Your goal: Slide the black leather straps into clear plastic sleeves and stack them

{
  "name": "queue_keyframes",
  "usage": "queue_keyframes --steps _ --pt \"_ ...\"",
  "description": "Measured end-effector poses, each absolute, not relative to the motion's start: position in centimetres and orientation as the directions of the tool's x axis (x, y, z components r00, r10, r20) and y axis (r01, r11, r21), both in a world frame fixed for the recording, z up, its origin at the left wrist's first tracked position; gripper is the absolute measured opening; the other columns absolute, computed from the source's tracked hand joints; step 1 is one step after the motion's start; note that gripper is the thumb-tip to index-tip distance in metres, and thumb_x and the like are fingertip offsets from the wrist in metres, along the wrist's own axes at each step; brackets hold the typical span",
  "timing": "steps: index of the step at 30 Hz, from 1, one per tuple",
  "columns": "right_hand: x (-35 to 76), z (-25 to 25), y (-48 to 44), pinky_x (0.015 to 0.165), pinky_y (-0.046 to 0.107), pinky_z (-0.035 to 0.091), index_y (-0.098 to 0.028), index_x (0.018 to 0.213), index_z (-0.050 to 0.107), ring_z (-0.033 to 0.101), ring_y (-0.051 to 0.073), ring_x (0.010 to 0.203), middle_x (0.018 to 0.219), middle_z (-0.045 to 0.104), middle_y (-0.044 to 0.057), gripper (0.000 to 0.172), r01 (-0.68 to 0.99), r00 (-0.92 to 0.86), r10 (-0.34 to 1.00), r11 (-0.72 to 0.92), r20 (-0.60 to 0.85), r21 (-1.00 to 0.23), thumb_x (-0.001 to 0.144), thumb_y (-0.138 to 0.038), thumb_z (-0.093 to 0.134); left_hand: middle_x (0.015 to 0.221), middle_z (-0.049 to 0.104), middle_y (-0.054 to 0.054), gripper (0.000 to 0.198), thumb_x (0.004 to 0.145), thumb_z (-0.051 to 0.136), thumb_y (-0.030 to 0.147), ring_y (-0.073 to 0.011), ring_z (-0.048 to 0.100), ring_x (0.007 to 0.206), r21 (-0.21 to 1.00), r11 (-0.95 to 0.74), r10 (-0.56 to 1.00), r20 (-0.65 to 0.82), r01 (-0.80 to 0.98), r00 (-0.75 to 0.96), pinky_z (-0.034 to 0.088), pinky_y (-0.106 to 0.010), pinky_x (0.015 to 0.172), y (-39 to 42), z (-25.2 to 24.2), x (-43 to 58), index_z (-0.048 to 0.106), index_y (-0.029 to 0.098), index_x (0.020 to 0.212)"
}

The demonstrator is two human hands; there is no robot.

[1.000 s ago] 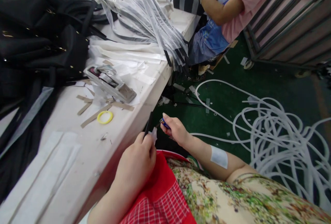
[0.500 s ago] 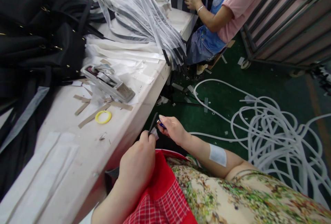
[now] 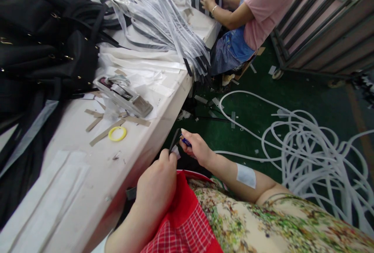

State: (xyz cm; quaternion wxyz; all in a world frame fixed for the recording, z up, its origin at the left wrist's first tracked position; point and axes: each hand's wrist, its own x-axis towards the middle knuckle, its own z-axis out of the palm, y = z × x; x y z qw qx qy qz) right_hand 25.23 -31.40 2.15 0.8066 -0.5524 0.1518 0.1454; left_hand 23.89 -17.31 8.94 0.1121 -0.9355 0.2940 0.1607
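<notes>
My left hand (image 3: 159, 177) is closed on a thin black strap (image 3: 174, 139), whose end sticks up above the thumb and forefinger. In my right hand (image 3: 197, 148) is a small blue lighter (image 3: 185, 141), gripped with the thumb at its metal top. The lighter's top points toward the strap, close beside it; no flame can be made out. A whitish piece (image 3: 176, 151) shows between the two hands, below the strap end. Both hands are over my lap, off the edge of the white table (image 3: 137, 144).
On the table lie a tape dispenser (image 3: 125, 95), a yellow ring (image 3: 117, 133), wrapped straps (image 3: 166, 19) and black bags (image 3: 43, 50). A co-worker (image 3: 248, 15) handles a dark bag at the far end. Coiled white tubing (image 3: 306, 159) covers the floor, near a metal rack (image 3: 321, 34).
Both my hands keep their grips, with the lighter shifted very slightly. The co-worker's hands and the dark bag have moved a little left.
</notes>
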Motion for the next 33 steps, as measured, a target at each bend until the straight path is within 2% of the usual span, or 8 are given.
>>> queue_keyframes --steps 4,9,16,24,33 --pt "25.14 1.85 -31.02 0.039 0.023 0.010 -0.020 0.053 0.046 0.016 0.005 0.036 0.038 0.027 -0.009 0.051 -0.481 0.869 0.126 0.448 -0.479 -0.754 0.085 -0.059 0.046 0.093 0.063 -0.009 0.033 0.092 0.030 0.003 -0.0236 0.072 0.068 -0.127 -0.788 -0.528 -0.364 -0.602 0.768 0.053 -0.030 0.051 -17.23 8.92 23.83 0.060 0.017 0.092" --pt "25.04 1.82 -30.88 0.038 0.021 0.011 -0.019 0.054 0.047 0.015 0.005 0.036 0.038 0.028 -0.009 0.045 -0.500 0.858 0.168 0.489 -0.486 -0.715 0.085 -0.052 0.045 0.097 0.065 -0.010 0.036 0.092 0.028 0.002 -0.0234 0.072 0.069 -0.123 -0.790 -0.519 -0.388 -0.601 0.761 0.054 -0.030 0.051 -17.34 9.08 23.89 0.061 0.016 0.092" --pt "25.04 1.55 -30.81 0.037 0.021 0.011 -0.019 0.054 0.047 0.017 0.005 0.035 0.039 0.028 -0.008 0.048 -0.507 0.854 0.183 0.500 -0.487 -0.702 0.087 -0.054 0.044 0.096 0.065 -0.009 0.039 0.092 0.025 0.002 -0.0233 0.072 0.070 -0.121 -0.797 -0.515 -0.376 -0.592 0.770 0.052 -0.029 0.050 -17.46 9.11 23.81 0.061 0.017 0.091" --pt "24.93 1.52 -31.02 0.036 0.020 0.011 -0.018 0.055 0.050 0.018 0.005 0.033 0.037 0.029 -0.009 0.064 -0.563 0.813 0.206 0.514 -0.544 -0.647 0.087 -0.072 0.040 0.095 0.064 -0.009 0.039 0.092 0.025 0.002 -0.0231 0.072 0.068 -0.095 -0.795 -0.532 -0.363 -0.598 0.765 0.049 -0.029 0.047 -17.25 8.88 23.81 0.061 0.016 0.092" --pt "24.80 1.86 -30.85 0.036 0.021 0.008 -0.018 0.051 0.047 0.014 0.005 0.033 0.036 0.026 -0.009 0.055 -0.555 0.806 0.147 0.524 -0.573 -0.646 0.090 -0.056 0.043 0.093 0.064 -0.009 0.037 0.092 0.026 0.002 -0.0222 0.071 0.067 -0.078 -0.793 -0.540 -0.372 -0.605 0.755 0.049 -0.028 0.048 -17.21 8.62 23.73 0.061 0.016 0.091"
